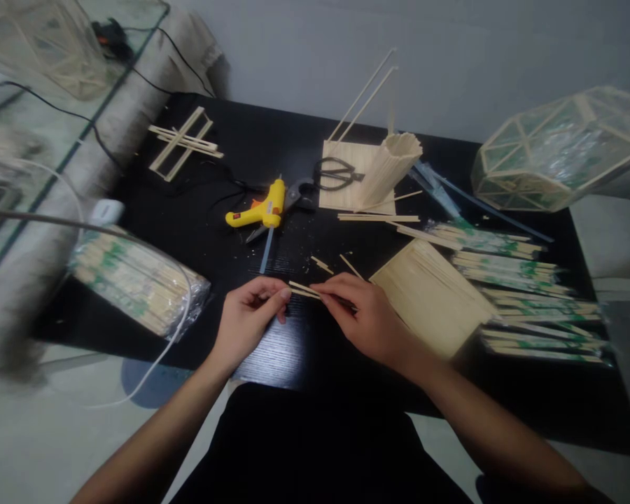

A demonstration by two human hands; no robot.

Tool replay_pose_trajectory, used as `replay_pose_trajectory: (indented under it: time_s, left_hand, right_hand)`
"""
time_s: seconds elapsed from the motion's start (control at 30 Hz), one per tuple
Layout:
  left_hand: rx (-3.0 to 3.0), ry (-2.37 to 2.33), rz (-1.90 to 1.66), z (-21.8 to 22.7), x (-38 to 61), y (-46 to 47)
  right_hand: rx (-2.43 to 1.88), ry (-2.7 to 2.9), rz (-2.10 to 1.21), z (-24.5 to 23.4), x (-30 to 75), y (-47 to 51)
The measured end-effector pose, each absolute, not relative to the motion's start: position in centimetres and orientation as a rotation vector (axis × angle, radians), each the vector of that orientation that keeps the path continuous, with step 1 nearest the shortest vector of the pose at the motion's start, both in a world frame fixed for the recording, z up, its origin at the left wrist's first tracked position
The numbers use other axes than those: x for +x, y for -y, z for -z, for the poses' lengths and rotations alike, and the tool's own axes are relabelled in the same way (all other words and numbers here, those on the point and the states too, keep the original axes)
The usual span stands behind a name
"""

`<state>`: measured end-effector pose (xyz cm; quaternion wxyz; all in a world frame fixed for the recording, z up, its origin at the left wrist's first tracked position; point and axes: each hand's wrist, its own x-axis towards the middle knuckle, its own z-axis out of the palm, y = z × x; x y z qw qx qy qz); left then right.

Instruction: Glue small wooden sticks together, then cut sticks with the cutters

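My left hand (253, 313) pinches the left ends of two thin wooden sticks (304, 290) between thumb and fingers. At their right ends, my right hand (360, 308) closes round the same sticks, which look like chopsticks and lie nearly side by side above the black table. Just beyond the hands are short cut stick pieces (323, 264). A yellow glue gun (265, 208) with a bluish glue stick rests on its side farther back, against a grey-handled cutting tool (297, 196). Close to my right forearm lies a flat panel of sticks (433, 297).
Black-handled scissors (339, 173) lie on a square stick base (341, 199) beside a stick cylinder (391, 168). Wrapped chopstick packs lie right (509, 273) and left (136, 280). Crossed sticks (183, 145) sit at back left, a faceted frame (561, 150) at back right. A white cable (186, 308) hangs at left.
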<state>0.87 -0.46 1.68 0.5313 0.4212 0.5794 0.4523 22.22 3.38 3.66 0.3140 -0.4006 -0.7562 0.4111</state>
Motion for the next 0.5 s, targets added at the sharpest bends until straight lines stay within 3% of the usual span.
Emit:
replay_pose_trajectory:
  time_s: [0.5]
  left_hand:
    - [1.005,-1.375,-1.086,-1.62,0.83,0.38]
  right_hand:
    - [-1.078,2.018,-1.088,-3.93,22.28,-3.29]
